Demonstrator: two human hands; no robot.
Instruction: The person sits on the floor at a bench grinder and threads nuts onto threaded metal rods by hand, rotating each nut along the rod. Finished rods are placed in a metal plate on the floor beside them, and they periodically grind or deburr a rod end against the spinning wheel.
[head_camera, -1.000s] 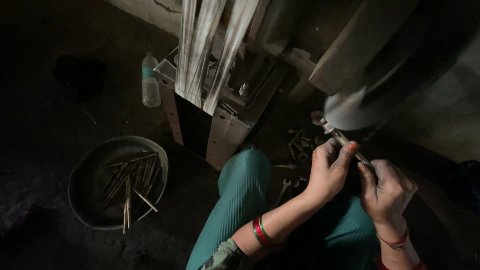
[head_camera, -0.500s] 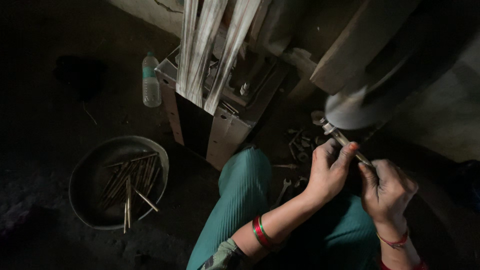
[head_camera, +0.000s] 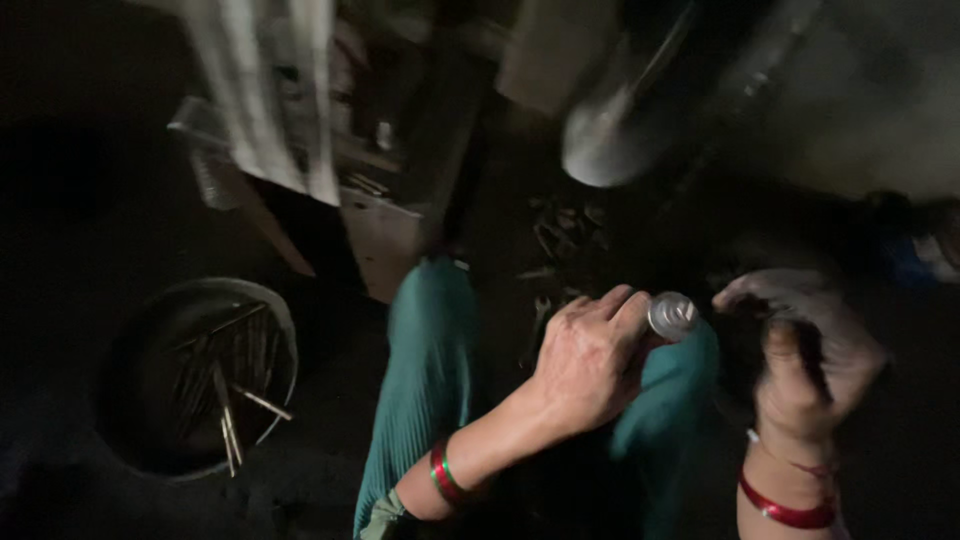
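The view is dim and blurred. My left hand pinches a small shiny round metal piece between thumb and fingertips, above my teal-clad knees. It wears a red and green bangle at the wrist. A short way to the right, my right hand hangs with its fingers curled inward and a red bangle below it. What it holds, if anything, is lost in the dark. The two hands are apart, with the metal piece between them.
A round bowl with several thin sticks sits on the dark floor at the left. A wooden frame with pale strips stands behind it. A grey wheel-like disc is at upper right, with small tools scattered below.
Both hands have dropped from the thin spindle near the grey disc down toward my knees. The left hand now shows a round metal piece. The camera has swung, blurring the view.
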